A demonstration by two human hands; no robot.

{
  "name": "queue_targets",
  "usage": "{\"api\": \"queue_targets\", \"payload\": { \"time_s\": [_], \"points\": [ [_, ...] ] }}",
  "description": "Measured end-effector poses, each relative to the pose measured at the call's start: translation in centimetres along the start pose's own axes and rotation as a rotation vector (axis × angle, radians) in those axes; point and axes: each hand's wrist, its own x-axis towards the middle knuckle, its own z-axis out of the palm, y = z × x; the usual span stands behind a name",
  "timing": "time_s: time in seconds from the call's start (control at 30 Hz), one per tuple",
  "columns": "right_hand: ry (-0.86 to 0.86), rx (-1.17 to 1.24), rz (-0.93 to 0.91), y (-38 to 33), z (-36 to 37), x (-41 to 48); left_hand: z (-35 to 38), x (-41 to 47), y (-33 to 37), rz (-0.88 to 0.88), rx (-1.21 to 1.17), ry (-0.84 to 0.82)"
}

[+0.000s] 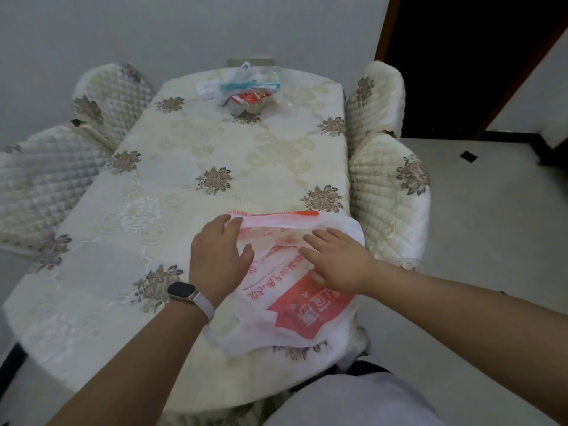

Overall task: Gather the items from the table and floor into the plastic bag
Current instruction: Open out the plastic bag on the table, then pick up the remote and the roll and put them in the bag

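Observation:
A white plastic bag (285,305) with red print lies flat on the near right part of the table (190,167). My left hand (219,256), a watch on its wrist, rests on the bag's left edge with the fingers curled over its top rim. Flat on the bag's middle lies my right hand (335,262), fingers spread. At the table's far end sits a pile of items (246,90): a clear bag with a teal strip, an orange-red packet, a small white box (205,87). No floor items are in view.
Quilted chairs stand on both sides: two on the left (46,176), two on the right (387,192). A dark doorway (461,56) opens at the back right. Pale floor (491,241) lies right of the table. A small dark square (467,156) is set in the floor.

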Motion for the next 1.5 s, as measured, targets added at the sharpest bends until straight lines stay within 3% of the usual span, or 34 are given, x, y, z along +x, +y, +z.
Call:
{"api": "queue_targets", "payload": {
  "time_s": [0.27, 0.47, 0.8, 1.13, 1.5],
  "points": [
    [0.088, 0.014, 0.200, 2.2, -2.1, -4.3, 1.2, -1.6, 6.6, 0.234, 0.033, -0.046],
    [0.168, 0.040, 0.308, 6.5, -3.9, -8.6, 1.4, -1.5, 13.6, 0.297, 0.072, -0.063],
    [0.267, 0.057, 0.456, 19.6, -5.8, -24.3, 3.1, 2.5, 34.5, 0.470, 0.093, 0.026],
    [0.236, 0.071, 0.699, 29.9, -5.9, -38.2, 6.3, 6.3, 51.1, 0.653, 0.069, 0.033],
    [0.172, 0.059, 0.858, 38.9, -4.2, -41.2, 12.6, 15.6, 59.9, 0.815, -0.007, 0.001]
  ]
}}
